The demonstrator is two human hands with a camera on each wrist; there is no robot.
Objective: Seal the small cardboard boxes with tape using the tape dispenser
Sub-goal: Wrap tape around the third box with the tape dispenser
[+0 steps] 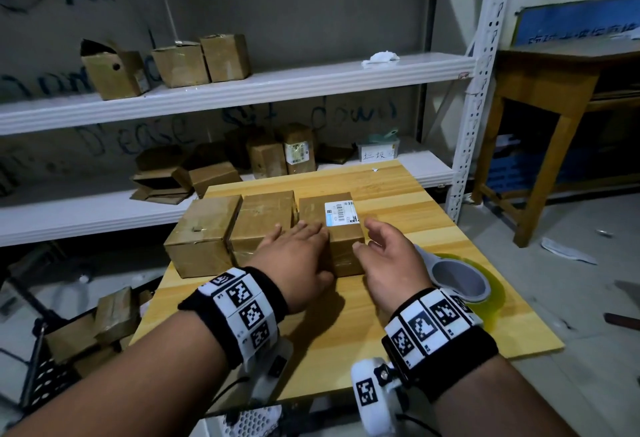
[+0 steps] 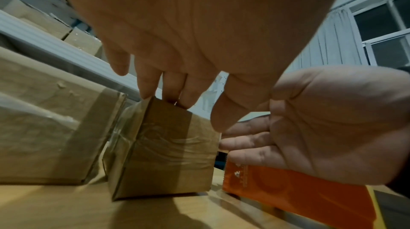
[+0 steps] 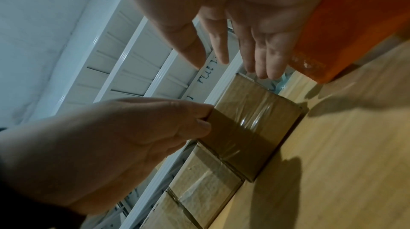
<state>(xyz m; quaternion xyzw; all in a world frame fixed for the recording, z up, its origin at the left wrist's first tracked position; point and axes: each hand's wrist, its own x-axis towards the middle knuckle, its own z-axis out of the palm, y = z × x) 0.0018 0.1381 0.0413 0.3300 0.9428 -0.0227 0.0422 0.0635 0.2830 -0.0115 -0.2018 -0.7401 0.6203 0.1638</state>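
Three small brown cardboard boxes stand side by side on the wooden table (image 1: 346,326): a left box (image 1: 202,236), a middle box (image 1: 263,218) and a right box (image 1: 341,249) with a white label. Clear tape shows on the right box's near face (image 2: 173,145). My left hand (image 1: 301,239) lies flat on the right box's top, fingers straight (image 2: 150,83). My right hand (image 1: 377,239) is open just right of that box, fingers extended (image 3: 261,57); I cannot tell if it touches. The tape dispenser (image 1: 460,281) with a yellowish roll lies behind my right wrist.
A white metal shelf unit (image 1: 277,83) behind the table holds several more cardboard boxes on two levels. A wooden desk (image 1: 547,90) stands at the right. More boxes (image 1: 114,315) lie on the floor at the left. An orange surface (image 2: 299,196) shows beside my right hand.
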